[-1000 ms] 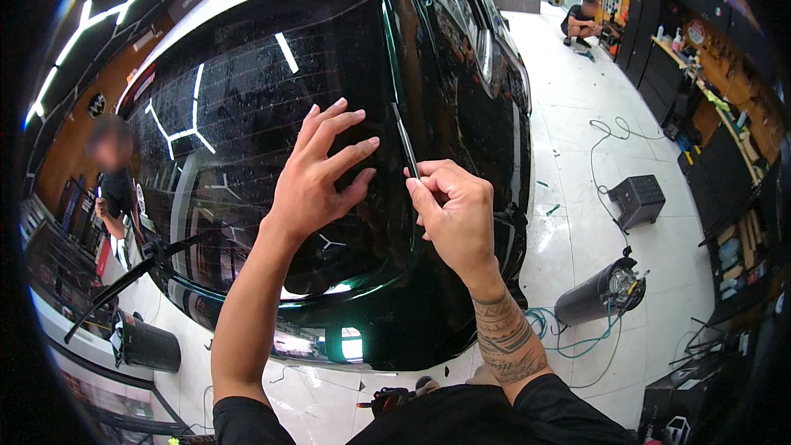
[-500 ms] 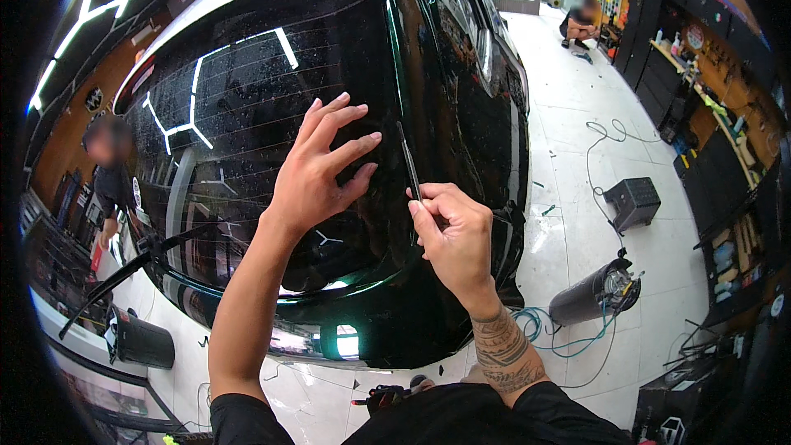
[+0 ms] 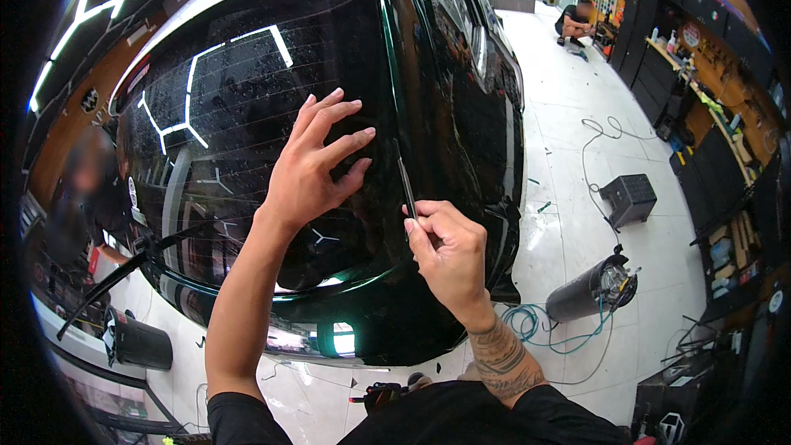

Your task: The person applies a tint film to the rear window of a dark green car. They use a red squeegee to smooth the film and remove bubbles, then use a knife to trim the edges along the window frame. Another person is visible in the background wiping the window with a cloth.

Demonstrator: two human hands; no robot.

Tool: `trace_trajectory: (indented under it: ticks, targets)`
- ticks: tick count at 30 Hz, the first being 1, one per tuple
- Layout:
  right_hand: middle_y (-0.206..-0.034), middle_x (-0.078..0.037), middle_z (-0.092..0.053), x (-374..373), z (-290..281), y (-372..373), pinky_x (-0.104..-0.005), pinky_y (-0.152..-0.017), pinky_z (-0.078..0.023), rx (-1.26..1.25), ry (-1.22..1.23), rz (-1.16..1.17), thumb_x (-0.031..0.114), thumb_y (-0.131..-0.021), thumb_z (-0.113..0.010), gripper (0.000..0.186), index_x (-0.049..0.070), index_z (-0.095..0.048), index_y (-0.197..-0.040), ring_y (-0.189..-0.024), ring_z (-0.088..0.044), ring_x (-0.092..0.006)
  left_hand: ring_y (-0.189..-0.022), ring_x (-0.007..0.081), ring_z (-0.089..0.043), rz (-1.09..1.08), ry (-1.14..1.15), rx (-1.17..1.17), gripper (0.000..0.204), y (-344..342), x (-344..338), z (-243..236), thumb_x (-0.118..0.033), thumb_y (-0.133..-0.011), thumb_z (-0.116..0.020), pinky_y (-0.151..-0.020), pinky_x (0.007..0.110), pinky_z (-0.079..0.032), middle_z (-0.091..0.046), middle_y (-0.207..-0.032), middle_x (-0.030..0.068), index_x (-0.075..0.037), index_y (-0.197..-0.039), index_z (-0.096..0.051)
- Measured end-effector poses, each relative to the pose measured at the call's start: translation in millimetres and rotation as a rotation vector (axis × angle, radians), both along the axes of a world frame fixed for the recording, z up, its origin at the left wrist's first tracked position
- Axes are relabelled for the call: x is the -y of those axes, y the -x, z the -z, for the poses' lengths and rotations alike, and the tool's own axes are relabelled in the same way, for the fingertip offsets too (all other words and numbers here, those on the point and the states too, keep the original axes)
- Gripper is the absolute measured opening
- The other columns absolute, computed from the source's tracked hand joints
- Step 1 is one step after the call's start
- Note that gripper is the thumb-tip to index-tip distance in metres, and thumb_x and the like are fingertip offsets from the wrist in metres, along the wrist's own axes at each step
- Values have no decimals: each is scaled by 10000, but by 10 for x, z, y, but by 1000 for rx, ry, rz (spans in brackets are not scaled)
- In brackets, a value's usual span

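Note:
In front of me is the back of a dark glossy car [image 3: 461, 156], with its rear window [image 3: 247, 107] showing wet-looking specks and reflected lights. My left hand [image 3: 313, 165] is spread with fingers apart at the window's right side, holding nothing; contact with the glass is unclear. In my right hand [image 3: 446, 251], pinched between thumb and fingers, is a slim dark cutter knife [image 3: 407, 184]. Its thin tip points up and away, along the seam between the window and the right rear edge. Whether the tip touches the surface cannot be told.
A rear wiper arm [image 3: 107, 288] sticks out at the left near a black bin [image 3: 140, 342]. On the right floor are a black stool [image 3: 630, 200], a dark cylinder tank [image 3: 585, 290] and blue hoses [image 3: 527, 321]. One person [image 3: 91, 198] stands left; another [image 3: 574, 25] squats far right.
My right hand has drawn the knife slightly down toward me along the seam. The left hand keeps nearly the same pose. The person at the left has come nearer.

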State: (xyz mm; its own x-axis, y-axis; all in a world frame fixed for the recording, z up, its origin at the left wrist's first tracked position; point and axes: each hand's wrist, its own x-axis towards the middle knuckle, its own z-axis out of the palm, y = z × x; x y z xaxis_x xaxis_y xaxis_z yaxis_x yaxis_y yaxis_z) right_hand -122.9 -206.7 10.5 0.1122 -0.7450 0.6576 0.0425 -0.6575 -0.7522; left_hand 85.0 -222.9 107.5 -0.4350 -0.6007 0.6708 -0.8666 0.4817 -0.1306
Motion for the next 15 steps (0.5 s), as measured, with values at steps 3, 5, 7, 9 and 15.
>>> trace_trajectory:
  ticks: [3,5,7,9,15]
  targets:
    - [-987,-115,-703,-50,8,15,-203,-454,-452,9,1,-2,-27,-925,-671,114,-88,-647,-832,-569,-606,-61,-1402,357,-472,0,7,6,443,-4,7,18,-48,-735,-808,-1193,568,-322,-578,-1409,115,-163,-1158,-742]
    - [-985,-110,-701,-56,7,34,-200,-442,-454,1,-23,-16,-22,-927,-669,110,-83,-656,-837,-567,-604,-60,-1403,354,-471,3,10,12,459,-8,11,11,-52,-725,-815,-1193,567,-324,-576,-1413,113,-170,-1163,-743]
    - [-977,-105,-700,-56,-16,71,-197,-430,-456,-7,-81,-59,-15,-932,-666,106,-77,-666,-845,-563,-602,-59,-1414,350,-457,14,-12,4,492,-43,4,14,-113,-704,-849,-1201,589,-295,-574,-1419,100,-196,-1178,-743]
    - [-964,-100,-699,-40,-107,180,-195,-419,-457,-17,-170,-119,-6,-938,-662,105,-69,-677,-856,-557,-598,-58,-1429,349,-434,58,-69,19,541,-58,-13,-26,-182,-678,-880,-1209,615,-253,-573,-1424,87,-228,-1198,-739]
    - [-962,-95,-675,11,-353,351,-180,-407,-453,-69,-362,-222,21,-944,-667,141,-59,-674,-827,-556,-597,-43,-1472,351,-360,154,-221,103,570,-113,-51,-137,-327,-617,-918,-1224,663,-112,-571,-1437,62,-302,-1164,-763]
